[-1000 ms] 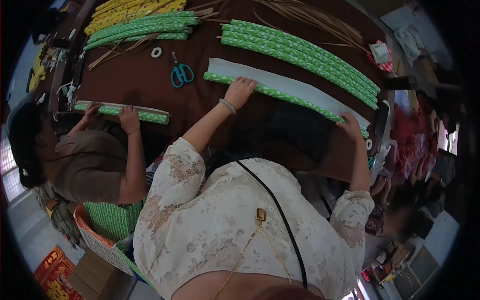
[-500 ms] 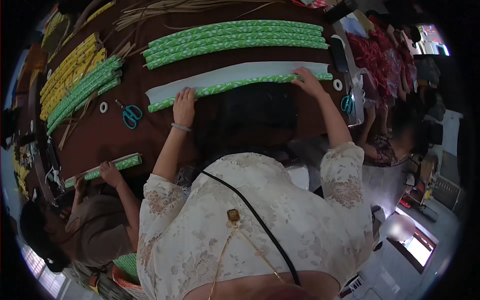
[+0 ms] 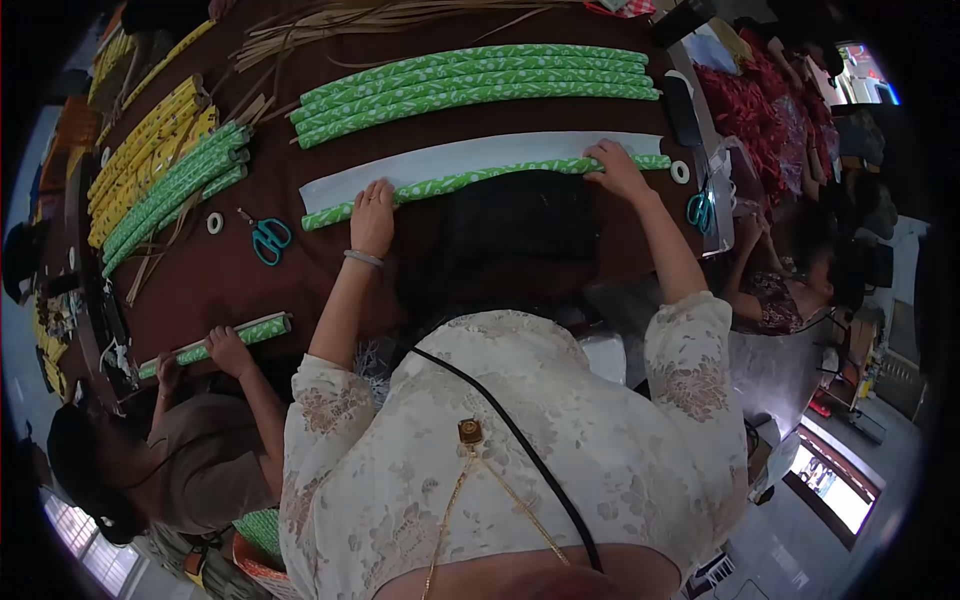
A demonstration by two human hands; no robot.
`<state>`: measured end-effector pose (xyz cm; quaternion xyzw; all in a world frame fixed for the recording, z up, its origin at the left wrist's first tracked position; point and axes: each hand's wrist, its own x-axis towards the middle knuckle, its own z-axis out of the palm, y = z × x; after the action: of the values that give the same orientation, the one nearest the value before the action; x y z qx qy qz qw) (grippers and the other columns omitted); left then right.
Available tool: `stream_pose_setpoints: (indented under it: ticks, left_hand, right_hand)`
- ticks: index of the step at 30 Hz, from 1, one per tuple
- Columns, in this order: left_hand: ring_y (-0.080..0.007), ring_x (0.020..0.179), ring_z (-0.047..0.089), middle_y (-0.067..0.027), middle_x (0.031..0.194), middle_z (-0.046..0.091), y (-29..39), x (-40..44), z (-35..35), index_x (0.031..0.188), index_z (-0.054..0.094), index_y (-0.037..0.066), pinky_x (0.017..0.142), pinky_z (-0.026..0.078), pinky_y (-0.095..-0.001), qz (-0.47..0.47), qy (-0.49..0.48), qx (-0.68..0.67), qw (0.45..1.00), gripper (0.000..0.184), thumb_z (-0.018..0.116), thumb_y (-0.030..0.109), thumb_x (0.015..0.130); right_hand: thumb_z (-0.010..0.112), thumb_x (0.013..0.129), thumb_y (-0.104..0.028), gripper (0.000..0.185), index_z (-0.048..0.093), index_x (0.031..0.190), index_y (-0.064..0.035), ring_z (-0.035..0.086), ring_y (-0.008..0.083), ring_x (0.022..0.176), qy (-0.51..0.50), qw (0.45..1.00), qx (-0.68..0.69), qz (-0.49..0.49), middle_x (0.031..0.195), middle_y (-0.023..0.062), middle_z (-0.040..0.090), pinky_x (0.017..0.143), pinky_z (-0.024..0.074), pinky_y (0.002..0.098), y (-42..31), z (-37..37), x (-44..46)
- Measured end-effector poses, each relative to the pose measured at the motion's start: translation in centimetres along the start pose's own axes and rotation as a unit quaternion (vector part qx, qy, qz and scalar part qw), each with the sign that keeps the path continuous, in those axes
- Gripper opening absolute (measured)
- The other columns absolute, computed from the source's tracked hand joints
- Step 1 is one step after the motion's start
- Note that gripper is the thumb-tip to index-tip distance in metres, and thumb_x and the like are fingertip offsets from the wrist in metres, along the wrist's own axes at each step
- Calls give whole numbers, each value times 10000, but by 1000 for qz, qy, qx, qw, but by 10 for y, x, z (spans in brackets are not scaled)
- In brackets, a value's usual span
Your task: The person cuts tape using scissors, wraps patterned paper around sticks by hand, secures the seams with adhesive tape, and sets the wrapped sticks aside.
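A long green patterned roll [image 3: 480, 178] lies across the brown table, with a white strip of its sheet [image 3: 450, 155] still flat along the far side. My left hand [image 3: 373, 215] presses on the roll near its left end, fingers close together on top. Near the right end, my right hand [image 3: 615, 168] curls its fingers over the same roll. Beyond the sheet is a stack of finished green rolls [image 3: 475, 90]. Teal-handled scissors [image 3: 268, 238] and a white tape ring [image 3: 215, 223] rest left of my left hand.
At the lower left a co-worker [image 3: 215, 450] holds a shorter green roll [image 3: 235, 340]. Yellow rolls [image 3: 150, 150] and more green rolls [image 3: 175, 200] lie at the left. Brown strips [image 3: 370, 20] cross the far edge. Another tape ring [image 3: 680, 172] and scissors [image 3: 701, 210] are at the right.
My view has turned to the right since the first frame, so the table appears rotated. Both hands remain on the roll, and the white strip still shows beyond it.
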<state>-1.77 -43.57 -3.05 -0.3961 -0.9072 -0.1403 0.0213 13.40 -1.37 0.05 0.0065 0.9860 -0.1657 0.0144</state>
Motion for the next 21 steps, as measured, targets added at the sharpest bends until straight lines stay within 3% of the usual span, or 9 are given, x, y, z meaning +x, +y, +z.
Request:
stream_pose_setpoints:
  ticks: [10,12,17,19,21]
  left_hand:
    - [-289,1113,416,-144,1170,467,0,0,-3,1052,445,3,930,318,-401,11,7,0,1000,296,505,106,781]
    - [-291,1121,409,-148,1179,461,4,2,-5,1060,445,9,933,314,-411,14,-4,-14,1000,331,540,124,765]
    - [-282,1117,420,-127,1172,476,1,0,-3,1064,451,38,925,324,-414,8,13,-31,999,395,606,138,716]
    - [-281,1112,426,-122,1166,482,-4,1,0,1060,457,43,920,330,-414,6,24,-33,999,390,608,133,712]
    - [-285,1081,456,-135,1145,501,-6,2,-3,1074,469,36,897,362,-385,17,15,-37,999,379,598,125,729]
  right_hand:
    - [695,645,-147,355,558,970,-110,444,284,813,59,998,-13,-2,871,94,447,743,375,385,-3,4,-6]
    - [678,670,-161,358,560,1005,-123,435,277,797,72,996,-8,-52,858,93,440,745,364,392,0,6,-7]
    - [624,698,-121,459,476,1132,-146,452,292,903,57,997,-43,-6,969,96,456,809,357,415,-14,-1,-20]
    - [578,690,-52,483,436,1146,-121,452,312,959,169,985,-16,-1,1036,113,453,824,362,431,-10,-6,-29]
    - [538,679,-22,432,446,1097,-86,451,320,977,247,959,-14,140,1055,129,448,805,382,437,14,-1,-46]
